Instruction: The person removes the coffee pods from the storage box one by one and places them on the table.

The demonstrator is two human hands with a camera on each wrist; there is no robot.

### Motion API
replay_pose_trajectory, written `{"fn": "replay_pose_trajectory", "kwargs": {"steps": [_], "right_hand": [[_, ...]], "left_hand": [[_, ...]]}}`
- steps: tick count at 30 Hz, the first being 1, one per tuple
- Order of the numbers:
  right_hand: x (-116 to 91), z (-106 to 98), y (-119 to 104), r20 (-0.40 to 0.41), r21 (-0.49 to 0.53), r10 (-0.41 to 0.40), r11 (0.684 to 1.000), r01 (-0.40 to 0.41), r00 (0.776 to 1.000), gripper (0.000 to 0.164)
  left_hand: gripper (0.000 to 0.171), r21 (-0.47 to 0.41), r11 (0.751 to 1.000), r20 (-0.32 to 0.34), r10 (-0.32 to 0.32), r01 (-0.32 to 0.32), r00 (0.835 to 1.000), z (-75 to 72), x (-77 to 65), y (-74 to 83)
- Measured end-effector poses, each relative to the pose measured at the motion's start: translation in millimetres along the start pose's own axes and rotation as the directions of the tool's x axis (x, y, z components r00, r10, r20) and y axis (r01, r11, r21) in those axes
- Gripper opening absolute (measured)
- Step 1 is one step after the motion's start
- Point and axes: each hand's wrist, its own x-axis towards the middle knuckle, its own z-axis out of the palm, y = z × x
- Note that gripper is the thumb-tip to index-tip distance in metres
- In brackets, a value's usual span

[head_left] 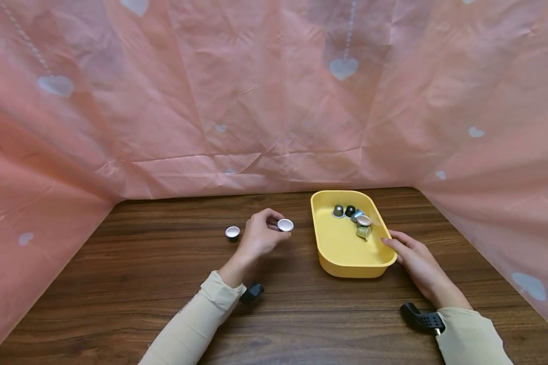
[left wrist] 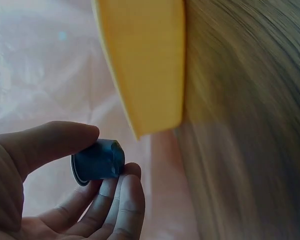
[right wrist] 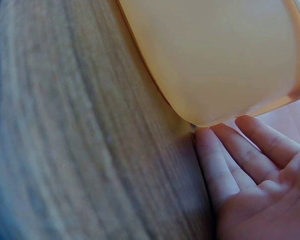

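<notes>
At 9 o'clock from the yellow tray (head_left: 338, 248), left hand (head_left: 257, 237) pinches a dark blue capsule (left wrist: 97, 161), thumb against fingers. White-lidded capsule (head_left: 232, 232) on counter (head_left: 164, 274), 9 o'clock of that hand. Right hand (head_left: 420, 262) grips tray at 4 o'clock, thumb over rim. Loose capsules (head_left: 363, 221) inside, toward 1 o'clock.

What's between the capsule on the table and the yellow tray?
In the head view, the left hand, pinching a second capsule; from there to the yellow tray, only bare wooden tabletop shows.
</notes>
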Motion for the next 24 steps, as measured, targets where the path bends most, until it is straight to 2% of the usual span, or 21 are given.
{"fn": "replay_pose_trajectory", "kwargs": {"steps": [6,13,18,19,24], "right_hand": [[0,1,-1,-0.001,0.009,0.002,1.0,-0.002,1.0,0.07],[-1,1,-2,0.002,0.019,0.002,1.0,-0.002,1.0,0.071],[0,1,-2,0.0,0.023,0.003,1.0,-0.003,1.0,0.072],[0,1,-2,0.0,0.024,0.003,1.0,-0.003,1.0,0.071],[-1,1,-2,0.003,0.015,0.004,1.0,-0.004,1.0,0.072]], "left_hand": [[0.038,0.071,0.997,-0.053,-0.011,0.015,0.999,-6.8,4.5,-13.1],[0.034,0.189,0.982,-0.14,0.006,0.021,0.99,-12.0,10.7,-24.3],[0.029,0.288,0.958,-0.199,0.068,-0.008,0.978,-16.1,10.2,-30.9],[0.028,0.316,0.949,-0.208,0.094,-0.024,0.973,-15.5,12.7,-38.2],[0.027,0.423,0.906,-0.193,0.096,-0.005,0.977,-17.1,12.2,-44.9]]}}
